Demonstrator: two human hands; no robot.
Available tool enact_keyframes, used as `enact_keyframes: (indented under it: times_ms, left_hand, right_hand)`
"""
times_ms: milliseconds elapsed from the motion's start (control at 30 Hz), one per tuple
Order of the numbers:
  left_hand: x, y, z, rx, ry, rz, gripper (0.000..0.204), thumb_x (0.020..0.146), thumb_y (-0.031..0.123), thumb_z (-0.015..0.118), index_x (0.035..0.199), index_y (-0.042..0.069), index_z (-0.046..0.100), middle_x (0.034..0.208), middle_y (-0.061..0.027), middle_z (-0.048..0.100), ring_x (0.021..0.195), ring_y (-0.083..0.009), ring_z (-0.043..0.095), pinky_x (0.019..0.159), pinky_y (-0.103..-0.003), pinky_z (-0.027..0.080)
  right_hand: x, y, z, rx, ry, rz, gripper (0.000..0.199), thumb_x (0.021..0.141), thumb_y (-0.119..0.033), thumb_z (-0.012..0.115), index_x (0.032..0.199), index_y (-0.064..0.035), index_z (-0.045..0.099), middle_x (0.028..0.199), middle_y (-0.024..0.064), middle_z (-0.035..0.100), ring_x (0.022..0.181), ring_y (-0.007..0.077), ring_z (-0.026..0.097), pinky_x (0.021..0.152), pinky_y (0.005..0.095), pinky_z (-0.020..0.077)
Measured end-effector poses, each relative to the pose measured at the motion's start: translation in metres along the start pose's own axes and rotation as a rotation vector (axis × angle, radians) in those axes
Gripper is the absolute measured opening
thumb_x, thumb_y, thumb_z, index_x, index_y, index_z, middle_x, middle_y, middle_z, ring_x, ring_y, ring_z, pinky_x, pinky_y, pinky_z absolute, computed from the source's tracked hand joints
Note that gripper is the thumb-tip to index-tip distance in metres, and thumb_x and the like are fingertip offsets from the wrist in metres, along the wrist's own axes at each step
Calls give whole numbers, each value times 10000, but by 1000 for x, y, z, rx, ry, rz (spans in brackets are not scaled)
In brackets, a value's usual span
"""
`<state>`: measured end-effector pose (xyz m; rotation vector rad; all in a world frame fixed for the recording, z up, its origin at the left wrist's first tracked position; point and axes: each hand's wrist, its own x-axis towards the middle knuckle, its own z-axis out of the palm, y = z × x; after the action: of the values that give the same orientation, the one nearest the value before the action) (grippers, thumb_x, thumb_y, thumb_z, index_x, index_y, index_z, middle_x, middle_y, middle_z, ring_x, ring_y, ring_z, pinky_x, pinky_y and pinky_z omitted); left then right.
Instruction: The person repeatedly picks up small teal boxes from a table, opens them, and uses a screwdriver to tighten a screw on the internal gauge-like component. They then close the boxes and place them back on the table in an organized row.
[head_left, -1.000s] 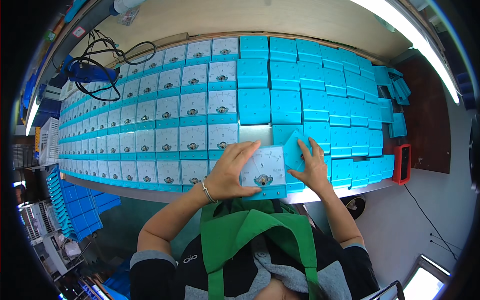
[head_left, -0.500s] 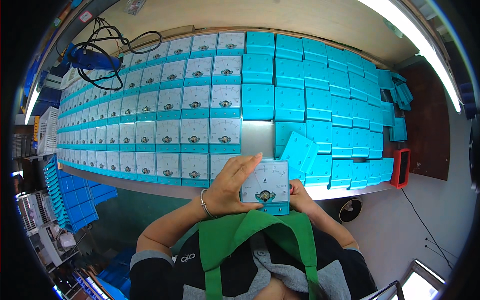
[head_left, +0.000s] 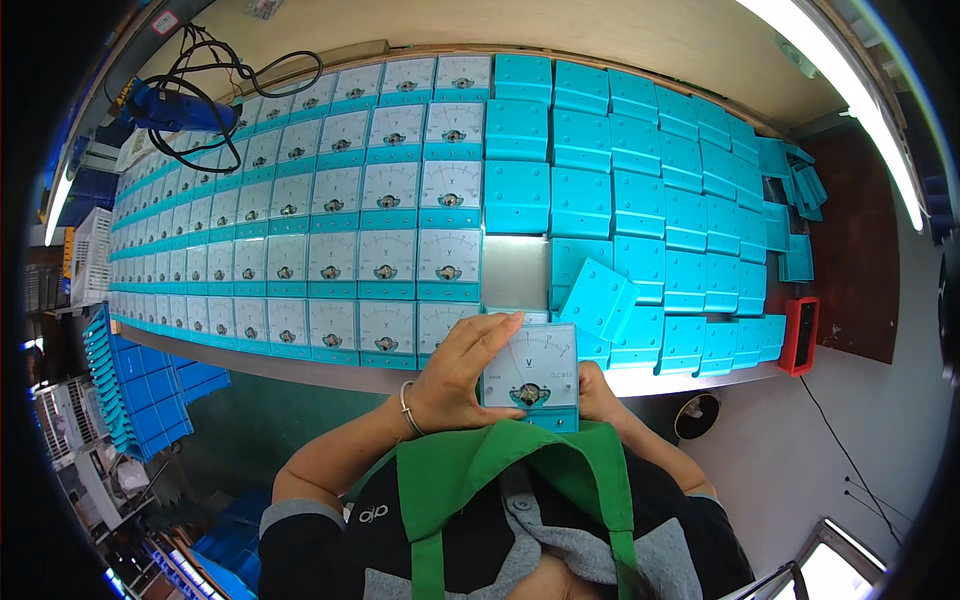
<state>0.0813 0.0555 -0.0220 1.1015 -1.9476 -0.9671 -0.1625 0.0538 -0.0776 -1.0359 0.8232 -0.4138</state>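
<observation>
I see my left hand (head_left: 455, 375) wrapped around the left side of a small square meter (head_left: 530, 372), with the thumb on its top edge and the fingers curled behind it, so this hand is closed on the meter. My right hand (head_left: 598, 392) is mostly hidden behind the meter, and only a bit of it peeks out at the right side; it touches the meter there, but I cannot tell how its fingers are bent. The meter is up off the table, close to my chest, just above the green apron straps (head_left: 500, 470). Its face looks up at me. It is nearly as wide as it is tall, so it has no clear long side, and it stands straight with the teal strip at the bottom, toward my body. The face is white with a curved scale and a thin needle, and a small dark knob sits low in the middle. Just past my fingers, on the grey table (head_left: 515, 270), lie rows of the same white-faced meters (head_left: 385, 255) to the left side. To the right side lie rows of plain teal boxes (head_left: 640, 200). One teal box (head_left: 600, 300) sits tilted, just above my right hand.
</observation>
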Motion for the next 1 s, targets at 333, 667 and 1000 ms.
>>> enact_keyframes:
  times_ms: [333, 667, 1000]
  left_hand:
    - [0, 1, 0, 15, 20, 3, 1040, 517, 248, 894, 1377, -8, 368, 1283, -189, 482, 1155, -331, 491, 976, -395, 419]
    - [-1, 2, 0, 22, 19, -6, 1036, 514, 241, 896, 1375, -6, 376, 1276, -197, 480, 1149, -333, 494, 970, -395, 424]
    - [-1, 2, 0, 10, 15, -8, 1026, 513, 223, 896, 1371, -8, 383, 1282, -194, 473, 1155, -329, 491, 974, -393, 422]
  right_hand:
    - [0, 6, 3, -45, 43, -126, 246, 725, -101, 791, 935, -32, 683, 792, -8, 696, 689, 1, 564, 603, 195, 482]
    - [-3, 8, 3, -55, 43, -152, 246, 723, -100, 794, 933, -34, 686, 768, -15, 686, 674, -3, 551, 591, 187, 472]
    - [-1, 6, 2, 29, 0, -147, 197, 768, -74, 760, 939, -24, 676, 808, -14, 693, 725, 4, 571, 626, 199, 487]
